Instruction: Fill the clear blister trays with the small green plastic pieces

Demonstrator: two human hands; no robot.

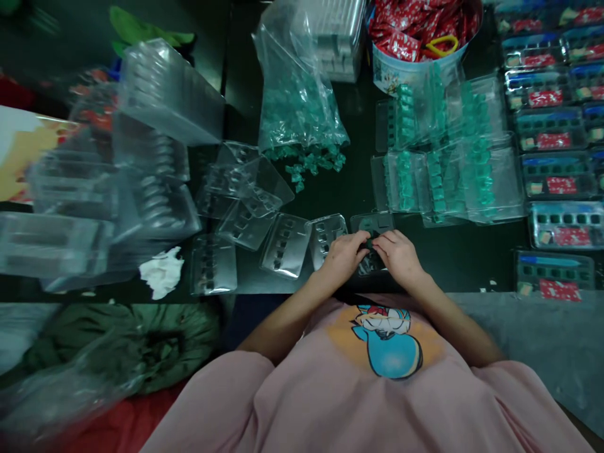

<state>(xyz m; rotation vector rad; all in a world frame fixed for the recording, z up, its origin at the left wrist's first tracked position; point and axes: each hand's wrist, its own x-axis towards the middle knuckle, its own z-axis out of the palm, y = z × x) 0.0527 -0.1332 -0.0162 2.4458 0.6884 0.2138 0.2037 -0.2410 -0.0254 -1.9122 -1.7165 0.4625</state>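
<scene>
Both my hands meet over a clear plastic tray (pixel 372 221) at the table's front edge. My left hand (pixel 343 255) is closed, its fingertips pinched on a small dark green piece at the tray. My right hand (pixel 399 251) is closed too, with fingertips against the same piece from the right; the fingers partly hide it. Left of this tray lie more clear trays with a row of compartments, one (pixel 329 229) close beside my left hand and another (pixel 286 245) farther left. Green plastic pieces (pixel 306 167) spill from a clear bag (pixel 302 94) behind my hands.
Trays with green pieces (pixel 448 170) overlap at the right behind my right hand. A bucket (pixel 401 70) holds red packets and yellow-handled scissors. Filled trays (pixel 561 182) line the far right. Stacked clear trays (pixel 165 94) and crumpled white tissue (pixel 162 272) are at the left.
</scene>
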